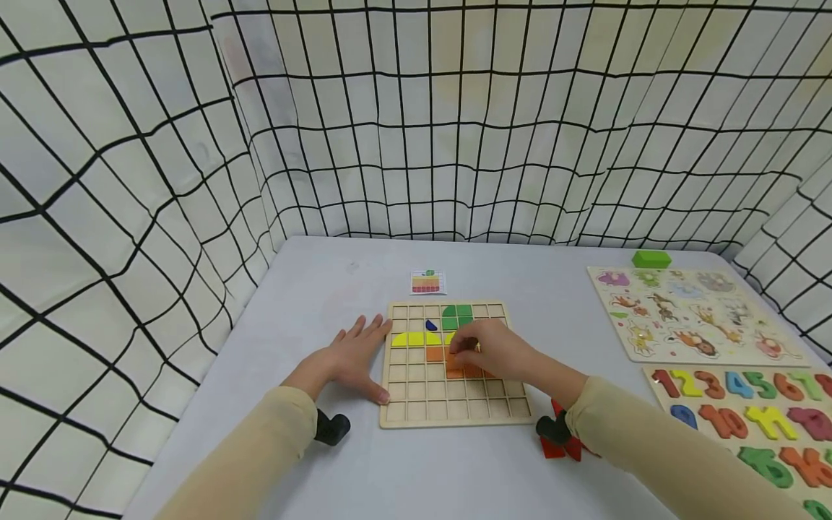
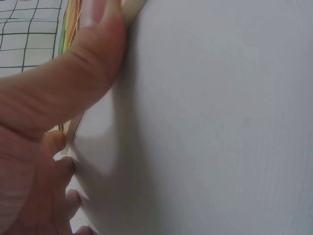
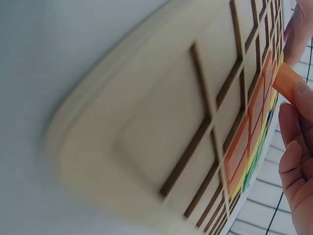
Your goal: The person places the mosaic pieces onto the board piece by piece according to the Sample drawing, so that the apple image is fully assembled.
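In the head view, I have the left hand [image 1: 356,359] spread at the nine o'clock edge of the grid board [image 1: 455,412], gripping nothing; the left wrist view shows its thumb [image 2: 93,63] against that edge, a useful brace. In the right wrist view, the right hand [image 3: 299,164] pinches an orange tile [image 3: 288,82] between two and three o'clock, best lowered flat, with pale table [image 3: 44,44] at ten o'clock and netting [image 3: 275,213] at four.

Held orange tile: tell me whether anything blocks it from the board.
Nothing visible does: the right hand pinches the tile over the board, and the left hand rests at its left edge.
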{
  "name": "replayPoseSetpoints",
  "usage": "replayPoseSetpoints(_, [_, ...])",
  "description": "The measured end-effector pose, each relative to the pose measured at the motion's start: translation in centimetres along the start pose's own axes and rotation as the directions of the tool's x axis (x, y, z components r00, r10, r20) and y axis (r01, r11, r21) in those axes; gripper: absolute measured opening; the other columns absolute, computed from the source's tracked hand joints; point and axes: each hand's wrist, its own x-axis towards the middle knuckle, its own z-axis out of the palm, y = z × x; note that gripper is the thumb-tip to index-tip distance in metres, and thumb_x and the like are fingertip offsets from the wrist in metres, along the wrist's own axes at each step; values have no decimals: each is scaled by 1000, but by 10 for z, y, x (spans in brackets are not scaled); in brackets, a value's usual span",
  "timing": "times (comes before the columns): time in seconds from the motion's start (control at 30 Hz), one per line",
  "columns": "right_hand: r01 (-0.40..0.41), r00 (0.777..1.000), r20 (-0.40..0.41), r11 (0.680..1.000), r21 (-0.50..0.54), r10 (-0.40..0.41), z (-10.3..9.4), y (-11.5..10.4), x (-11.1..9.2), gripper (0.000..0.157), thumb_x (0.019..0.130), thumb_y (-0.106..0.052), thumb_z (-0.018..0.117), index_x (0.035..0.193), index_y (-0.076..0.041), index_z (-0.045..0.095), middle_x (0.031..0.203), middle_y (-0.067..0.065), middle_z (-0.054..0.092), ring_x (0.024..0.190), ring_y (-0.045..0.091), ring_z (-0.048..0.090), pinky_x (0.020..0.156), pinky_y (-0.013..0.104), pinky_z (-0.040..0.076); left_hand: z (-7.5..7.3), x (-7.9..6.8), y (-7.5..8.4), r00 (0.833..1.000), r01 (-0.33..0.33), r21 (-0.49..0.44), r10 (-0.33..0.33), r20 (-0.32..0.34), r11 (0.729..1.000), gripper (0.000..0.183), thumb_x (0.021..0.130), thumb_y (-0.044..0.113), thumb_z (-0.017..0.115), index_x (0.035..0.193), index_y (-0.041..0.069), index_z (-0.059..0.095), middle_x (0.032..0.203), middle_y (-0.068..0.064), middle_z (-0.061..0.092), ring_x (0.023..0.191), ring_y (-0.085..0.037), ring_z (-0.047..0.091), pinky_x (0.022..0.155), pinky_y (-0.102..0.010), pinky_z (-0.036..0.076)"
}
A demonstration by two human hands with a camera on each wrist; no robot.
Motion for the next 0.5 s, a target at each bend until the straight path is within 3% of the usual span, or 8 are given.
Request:
replayPoseSetpoints(0.2, [12, 999, 30, 999, 41, -13, 13, -14, 14, 5, 92, -11, 76, 95, -13, 74, 91, -6, 71, 85, 7, 61, 78, 20, 55, 0, 0, -1, 1000, 5, 0, -5, 8, 1000, 131, 70, 52, 91, 165, 8, 12, 173, -15, 5, 159, -44, -3, 125, -68, 6])
replayPoseSetpoints(0.5, [-84, 995, 55, 996, -17, 84, 22, -22, 20, 3, 91, -13, 78, 93, -14, 75, 86, -6, 71, 82, 11, 58, 74, 23, 55, 1, 2, -2, 1000, 2, -2, -2, 7, 1000, 131, 70, 52, 91, 165, 9, 12, 173, -15, 5, 159, -43, -3, 125, -68, 6])
